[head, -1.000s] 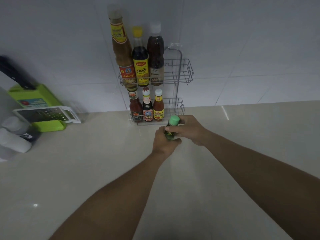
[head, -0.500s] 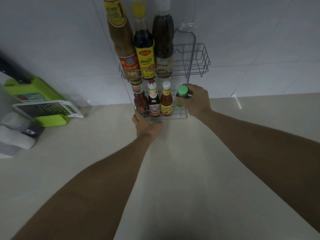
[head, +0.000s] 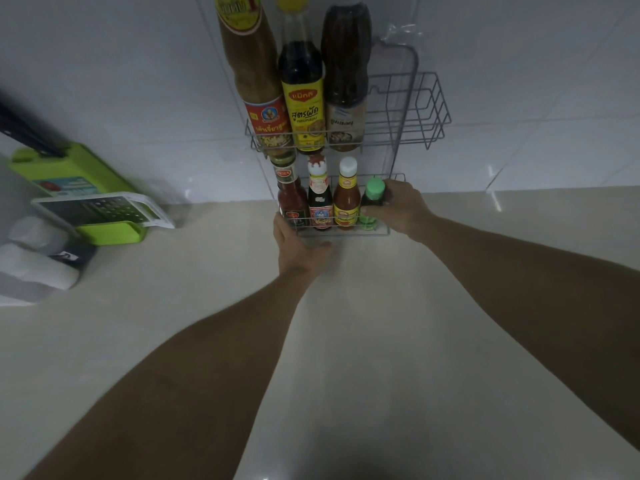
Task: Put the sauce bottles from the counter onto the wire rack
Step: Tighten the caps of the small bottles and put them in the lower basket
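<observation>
A two-tier wire rack (head: 429,109) stands against the tiled wall. Its upper shelf holds three tall bottles, among them a yellow-labelled dark sauce bottle (head: 300,84). On the lower shelf stand three small bottles and, at the right end, a dark bottle with a green cap (head: 373,199). My right hand (head: 403,209) is wrapped around that green-capped bottle, which sits inside the lower shelf. My left hand (head: 298,245) rests against the front left corner of the lower shelf, fingers on the wire.
A green slicer box with a white grater (head: 104,211) lies on the counter at the left. White containers (head: 34,265) sit at the far left edge. The pale counter (head: 381,341) stretches toward me under both forearms.
My right hand carried the green-capped bottle from above the counter up to the rack and lowered it into the lower shelf. My left hand let go of the bottle and moved onto the rack's front corner.
</observation>
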